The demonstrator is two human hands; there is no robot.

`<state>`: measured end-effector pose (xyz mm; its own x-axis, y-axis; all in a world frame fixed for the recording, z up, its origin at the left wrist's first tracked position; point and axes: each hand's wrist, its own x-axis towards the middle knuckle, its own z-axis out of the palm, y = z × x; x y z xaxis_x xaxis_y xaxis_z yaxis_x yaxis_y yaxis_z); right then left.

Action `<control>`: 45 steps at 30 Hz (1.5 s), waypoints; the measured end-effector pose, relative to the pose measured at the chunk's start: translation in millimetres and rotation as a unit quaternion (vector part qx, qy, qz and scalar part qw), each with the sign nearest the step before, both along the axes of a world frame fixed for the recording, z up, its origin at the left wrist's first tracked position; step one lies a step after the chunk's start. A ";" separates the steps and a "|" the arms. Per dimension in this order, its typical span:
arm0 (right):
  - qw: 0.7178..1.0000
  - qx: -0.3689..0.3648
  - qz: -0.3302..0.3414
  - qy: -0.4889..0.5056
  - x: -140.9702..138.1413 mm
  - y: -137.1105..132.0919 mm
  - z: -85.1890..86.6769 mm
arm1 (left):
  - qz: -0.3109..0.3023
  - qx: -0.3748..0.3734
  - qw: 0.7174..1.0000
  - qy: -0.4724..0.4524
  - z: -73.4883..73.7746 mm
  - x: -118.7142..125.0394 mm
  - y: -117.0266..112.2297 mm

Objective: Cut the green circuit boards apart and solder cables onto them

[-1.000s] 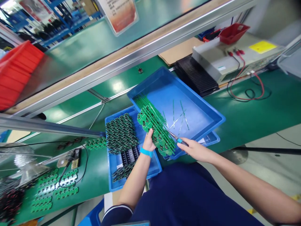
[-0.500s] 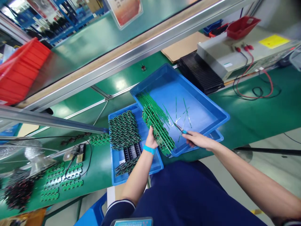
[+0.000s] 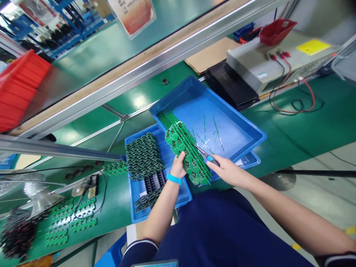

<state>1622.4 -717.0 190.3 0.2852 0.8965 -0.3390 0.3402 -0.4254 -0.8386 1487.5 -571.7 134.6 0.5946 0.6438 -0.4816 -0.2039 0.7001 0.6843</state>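
Observation:
My left hand, with a blue band at the wrist, is closed on the edge of a green circuit board panel. The panel carries rows of small black parts and is tilted over the near side of a blue tray. In my right hand is a pair of pliers with a black and blue handle. The jaws reach to the panel's right edge; what they grip there I cannot make out. Thin green strips lie loose in the tray, and more strips are bunched at its left end.
On the left, another blue tray holds stacked dark-edged boards. Small green boards, a wire bundle and a tool with a cable lie farther left. A grey instrument with red leads stands behind right. A metal beam crosses above.
My right hand has brought the pliers left, from over the loose strips to the panel's edge. The panel has turned so that more of its face shows. The view has shifted slightly.

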 end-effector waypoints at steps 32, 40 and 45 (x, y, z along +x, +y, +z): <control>0.973 -0.030 -0.046 0.226 -9.5 8.1 -39.5 | -0.031 -0.084 0.996 0.022 -38.4 -5.1 3.7; 0.991 -0.013 -0.043 0.129 4.2 18.7 -25.9 | 0.003 -0.031 0.999 0.027 -27.5 -10.9 -1.4; 0.993 0.000 -0.044 0.106 0.6 29.6 -19.0 | 0.008 -0.019 0.999 0.034 -25.2 -10.2 -5.6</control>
